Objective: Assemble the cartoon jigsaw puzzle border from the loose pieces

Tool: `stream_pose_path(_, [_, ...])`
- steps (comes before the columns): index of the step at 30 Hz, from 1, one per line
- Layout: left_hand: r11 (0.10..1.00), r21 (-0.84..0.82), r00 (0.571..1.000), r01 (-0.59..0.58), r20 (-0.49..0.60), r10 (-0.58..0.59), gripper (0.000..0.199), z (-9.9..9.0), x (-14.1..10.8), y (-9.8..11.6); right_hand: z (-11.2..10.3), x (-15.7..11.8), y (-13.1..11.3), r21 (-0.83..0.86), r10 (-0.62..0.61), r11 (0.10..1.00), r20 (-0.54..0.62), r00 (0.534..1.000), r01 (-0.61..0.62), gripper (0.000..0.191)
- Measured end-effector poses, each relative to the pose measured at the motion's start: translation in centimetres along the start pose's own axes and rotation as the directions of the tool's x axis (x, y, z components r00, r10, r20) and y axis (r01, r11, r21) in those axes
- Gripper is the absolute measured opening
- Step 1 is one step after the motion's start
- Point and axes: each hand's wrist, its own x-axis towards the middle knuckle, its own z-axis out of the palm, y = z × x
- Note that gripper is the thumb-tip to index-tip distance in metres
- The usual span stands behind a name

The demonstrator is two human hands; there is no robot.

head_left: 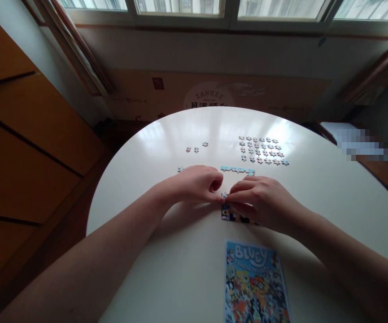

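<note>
A partly assembled jigsaw puzzle lies on the white table; its bottom strip [225,214] shows dark, colourful figures, and a light-blue top strip [237,170] lies farther off. My left hand [200,184] has its fingers curled in, and its thumb tip touches the left edge of the bottom strip. From the right, my right hand [259,197] pinches a small puzzle piece [224,196] at the strip's upper left corner. The right hand covers much of the strip. Just beyond my left wrist lies a loose puzzle piece [180,169], partly hidden.
Loose puzzle pieces [263,151] stand in rows at the back right. Several more lie at back left, among them one piece [205,144]. A Bluey picture sheet [256,282] rests near me on the round table [129,188]. Behind are a cardboard panel [247,94] and windows.
</note>
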Motion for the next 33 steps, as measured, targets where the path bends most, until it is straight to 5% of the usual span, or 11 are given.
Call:
stream_pose_path(7, [1.0, 0.019, 1.0, 0.015, 0.002, -0.015, 0.026, -0.1, 0.0, 0.2, -0.1, 0.3, -0.3, -0.069, 0.031, 0.997, 0.04, 0.999, -0.028, 0.02])
stream_pose_path(13, [1.0, 0.015, 1.0, 0.01, 0.003, -0.01, 0.032, -0.1, 0.0, 0.0, -0.1, 0.0, 0.2, 0.023, 0.037, 0.999, -0.055, 0.998, -0.036, 0.017])
stream_pose_path(27, [0.998, -0.055, 0.997, 0.019, 0.071, -0.015, 0.028, -0.9, -0.3, -0.4, -1.5, -0.6, 1.3, -0.16, 0.081, 0.982, -0.131, 0.988, -0.102, 0.022])
stream_pose_path(33, [0.997, -0.072, 0.999, 0.026, 0.031, -0.023, 0.027, -0.7, -0.1, -1.0, -2.5, -1.5, 3.7, -0.12, 0.198, 0.961, -0.323, 0.925, -0.248, 0.016])
